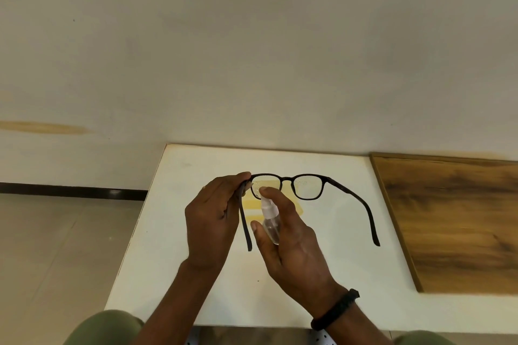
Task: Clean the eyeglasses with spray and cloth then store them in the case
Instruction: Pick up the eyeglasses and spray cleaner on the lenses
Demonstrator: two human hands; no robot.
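Black-framed eyeglasses (308, 186) hang above the white table (350, 260) with both temples unfolded toward me. My left hand (210, 221) pinches the frame at its left hinge. My right hand (291, 244) grips a small clear spray bottle (271, 223), index finger on its white nozzle, which sits close behind the left lens. Fine droplets show on both lenses. A yellow cloth (291, 206) lies flat on the table beneath the glasses, partly hidden by my hands. No case is in view.
A wooden board (454, 221) lies on the table's right side. A wall stands right behind the table. Tiled floor (56, 246) lies to the left. My knees show at the bottom edge. A black band circles my right wrist.
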